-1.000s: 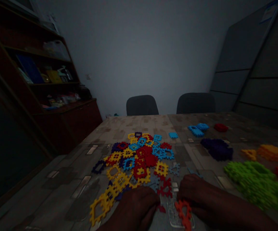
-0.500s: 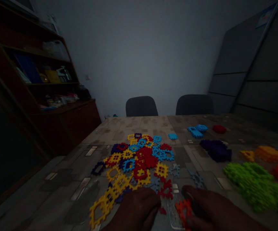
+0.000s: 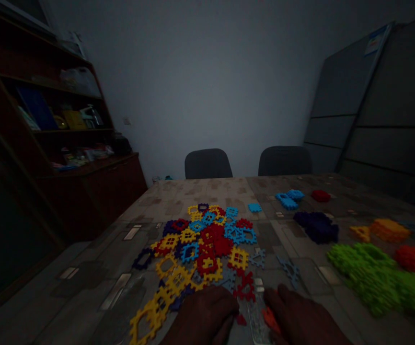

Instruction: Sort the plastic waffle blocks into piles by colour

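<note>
The orange piece [image 3: 270, 320] is at the near tabletop [image 3: 171, 196], largely covered by the right hand [image 3: 301, 316]; its visible strip slants nearer-rightward, full long axis hidden. Whether either hand's fingers pinch anything, I cannot tell. A red piece [image 3: 241, 319] shows beside the left hand [image 3: 205, 314]. Beyond spreads a mixed pile [image 3: 216, 239]; rightward, a green stack [image 3: 363, 273].

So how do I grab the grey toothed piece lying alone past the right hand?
Probably by its long edges, pinched from above: the grey toothed piece looks narrow, lies flat, touches no other piece, and the right hand is on its near side.
</note>
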The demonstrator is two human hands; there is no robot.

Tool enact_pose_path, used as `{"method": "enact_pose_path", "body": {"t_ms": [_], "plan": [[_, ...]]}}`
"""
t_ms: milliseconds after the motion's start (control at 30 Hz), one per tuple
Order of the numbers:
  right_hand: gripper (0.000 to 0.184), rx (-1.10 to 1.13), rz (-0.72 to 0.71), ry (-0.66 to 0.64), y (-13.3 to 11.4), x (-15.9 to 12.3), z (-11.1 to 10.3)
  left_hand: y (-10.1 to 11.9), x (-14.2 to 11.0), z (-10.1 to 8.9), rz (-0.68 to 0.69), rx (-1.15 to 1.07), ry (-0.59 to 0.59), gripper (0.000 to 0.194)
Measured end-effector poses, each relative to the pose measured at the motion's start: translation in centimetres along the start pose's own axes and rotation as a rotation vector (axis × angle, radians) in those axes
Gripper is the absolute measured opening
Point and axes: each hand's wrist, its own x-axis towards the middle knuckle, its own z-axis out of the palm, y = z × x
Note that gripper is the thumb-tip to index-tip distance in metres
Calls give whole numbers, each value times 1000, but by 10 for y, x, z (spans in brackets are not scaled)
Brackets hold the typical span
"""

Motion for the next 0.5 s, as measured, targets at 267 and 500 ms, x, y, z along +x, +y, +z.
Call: {"method": "enact_pose_path", "body": {"t_ms": [267, 500], "plan": [[30, -46, 51, -70, -1, 11, -26, -11, -8, 19, -13, -13, 47, 19], [24, -14, 56, -97, 3, 11, -37, -9, -6, 13, 2, -41, 46, 24]]}}
